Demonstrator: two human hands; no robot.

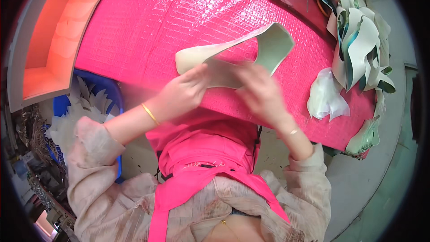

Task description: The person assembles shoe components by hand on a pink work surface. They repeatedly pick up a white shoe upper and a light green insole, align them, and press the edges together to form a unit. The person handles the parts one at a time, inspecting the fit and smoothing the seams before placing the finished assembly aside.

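Note:
A pale cream-green shoe upper [192,57] rests on the shiny pink table cover [139,22], its rounded toe to the left and its open heel loop to the right. At its near side, close to the toe, my left hand [190,90] has its fingers closed on the edge. My right hand [260,89] is over the near side further right. Motion smears its fingers, so I cannot see whether they grip the upper. Both hands partly hide the near edge.
Shoe uppers lie in a heap [358,45] at right, by a dark red board [298,0]. A thin whitish sheet [327,96] and a pale green piece [365,136] lie nearer. At left stand an orange-lit box [58,45] and a blue bin [117,96] of white scraps.

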